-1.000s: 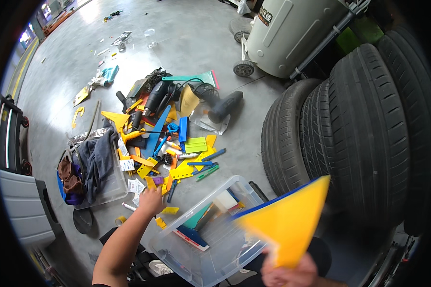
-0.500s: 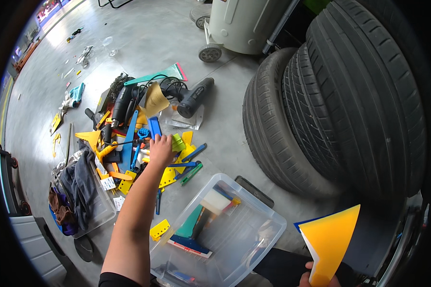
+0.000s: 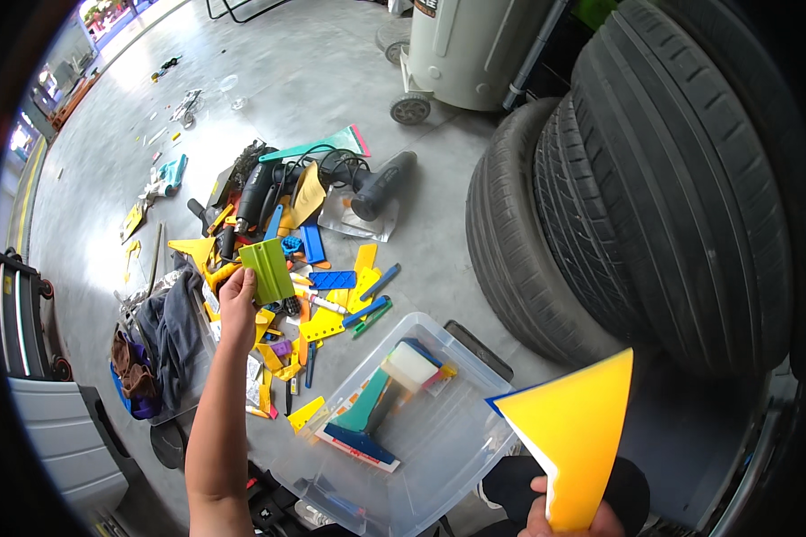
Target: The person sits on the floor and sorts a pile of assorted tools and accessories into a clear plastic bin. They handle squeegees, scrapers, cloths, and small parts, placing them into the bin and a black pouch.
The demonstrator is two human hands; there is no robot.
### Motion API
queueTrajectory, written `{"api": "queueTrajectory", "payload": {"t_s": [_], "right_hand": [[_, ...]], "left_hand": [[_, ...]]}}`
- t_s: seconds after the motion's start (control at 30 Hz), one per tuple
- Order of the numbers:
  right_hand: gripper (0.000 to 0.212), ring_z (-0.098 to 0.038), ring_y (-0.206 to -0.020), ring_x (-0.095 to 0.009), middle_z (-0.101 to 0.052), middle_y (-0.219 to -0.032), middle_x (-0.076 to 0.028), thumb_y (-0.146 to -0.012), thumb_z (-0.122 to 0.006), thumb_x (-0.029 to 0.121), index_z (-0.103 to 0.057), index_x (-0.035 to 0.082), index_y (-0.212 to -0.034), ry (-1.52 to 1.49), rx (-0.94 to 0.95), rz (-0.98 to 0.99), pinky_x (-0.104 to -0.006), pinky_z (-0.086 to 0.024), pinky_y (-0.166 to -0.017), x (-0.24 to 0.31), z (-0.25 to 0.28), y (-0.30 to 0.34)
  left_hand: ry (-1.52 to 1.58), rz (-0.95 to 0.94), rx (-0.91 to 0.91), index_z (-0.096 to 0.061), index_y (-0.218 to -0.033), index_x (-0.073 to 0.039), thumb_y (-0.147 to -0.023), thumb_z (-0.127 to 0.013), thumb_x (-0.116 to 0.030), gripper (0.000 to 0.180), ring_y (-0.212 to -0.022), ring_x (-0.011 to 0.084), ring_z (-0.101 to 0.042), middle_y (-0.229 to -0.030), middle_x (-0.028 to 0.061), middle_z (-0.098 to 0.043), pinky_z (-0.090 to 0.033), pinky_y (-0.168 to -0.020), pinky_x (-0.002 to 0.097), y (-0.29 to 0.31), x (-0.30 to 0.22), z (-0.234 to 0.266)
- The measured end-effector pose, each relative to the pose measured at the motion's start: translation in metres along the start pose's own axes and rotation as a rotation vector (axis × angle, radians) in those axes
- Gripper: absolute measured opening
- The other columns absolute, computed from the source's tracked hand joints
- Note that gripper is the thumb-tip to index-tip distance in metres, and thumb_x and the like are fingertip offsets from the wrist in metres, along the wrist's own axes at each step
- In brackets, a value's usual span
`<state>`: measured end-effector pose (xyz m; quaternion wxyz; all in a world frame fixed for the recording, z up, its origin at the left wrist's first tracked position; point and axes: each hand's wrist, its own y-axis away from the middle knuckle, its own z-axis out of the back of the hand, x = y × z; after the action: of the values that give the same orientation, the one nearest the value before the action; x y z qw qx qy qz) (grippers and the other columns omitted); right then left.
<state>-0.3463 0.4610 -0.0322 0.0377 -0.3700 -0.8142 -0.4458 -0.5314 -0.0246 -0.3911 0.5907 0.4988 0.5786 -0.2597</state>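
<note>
Since the earlier frame, the left hand (image 3: 235,302) has lifted from the pile and now grips a green squeegee (image 3: 268,270), raised above the tools. Landmark: the clear bin (image 3: 439,447) on the concrete floor. Left of and beyond the bin lies the pile (image 3: 318,268) of yellow, blue and orange scrapers, with a black heat gun (image 3: 381,185) at its far side. Inside the bin rests a teal squeegee (image 3: 363,416) beside a white block (image 3: 409,364). Right of the bin, the right hand (image 3: 569,524) is closed on a yellow triangular card (image 3: 578,438), held upright at the lower edge. Beyond the bin on the right lean 3 tyres (image 3: 636,188). A grey cloth (image 3: 181,336) lies left of the bin.
</note>
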Motion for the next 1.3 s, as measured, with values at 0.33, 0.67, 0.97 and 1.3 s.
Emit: {"api": "queueTrajectory", "payload": {"t_s": [0.33,0.67,0.97,1.3], "right_hand": [[0.063,-0.058,-0.069,-0.017,-0.059,-0.101,-0.01,-0.11,-0.056,-0.005,-0.041,0.004,-0.17,-0.042,0.036,0.004,-0.0287,-0.051,-0.064,0.01,-0.009,-0.006],[0.063,-0.056,-0.069,-0.015,-0.058,-0.101,-0.01,-0.109,-0.059,-0.003,-0.041,0.004,-0.168,-0.068,0.039,0.046,-0.0294,-0.049,-0.064,0.014,0.004,0.006],[0.062,-0.056,-0.071,-0.015,-0.058,-0.102,-0.01,-0.109,-0.057,-0.004,-0.04,0.004,-0.168,-0.023,0.042,-0.013,-0.0293,-0.049,-0.066,0.014,0.002,0.008],[0.064,-0.057,-0.072,-0.015,-0.059,-0.105,-0.01,-0.108,-0.057,-0.004,-0.039,0.004,-0.169,0.023,0.06,-0.044,-0.0292,-0.05,-0.068,0.011,0.0,0.005]], "left_hand": [[-0.669,0.11,0.836,-0.08,-0.107,0.001,-0.108,-0.085,-0.032,0.033,-0.083,0.0187,-0.077,-0.088,0.0111,-0.079,-0.062,-0.08,0.0383,0.195,-0.022,-0.156],[0.034,0.824,-0.007,-0.061,-0.137,-0.003,-0.111,-0.074,-0.007,0.029,-0.116,0.0241,-0.074,-0.126,0.0105,-0.072,-0.065,-0.094,0.0416,0.241,0.212,-0.16],[-0.499,0.505,-0.265,-0.056,-0.135,-0.004,-0.102,-0.086,-0.014,0.046,-0.097,0.0256,-0.08,-0.114,0.0157,-0.077,-0.066,-0.079,0.0391,0.203,0.26,-0.179],[-0.204,0.521,-0.294,-0.054,-0.148,-0.003,-0.1,-0.088,-0.016,0.06,-0.09,0.0242,-0.082,-0.11,0.0151,-0.082,-0.066,-0.074,0.0387,0.203,0.258,-0.2]]}}
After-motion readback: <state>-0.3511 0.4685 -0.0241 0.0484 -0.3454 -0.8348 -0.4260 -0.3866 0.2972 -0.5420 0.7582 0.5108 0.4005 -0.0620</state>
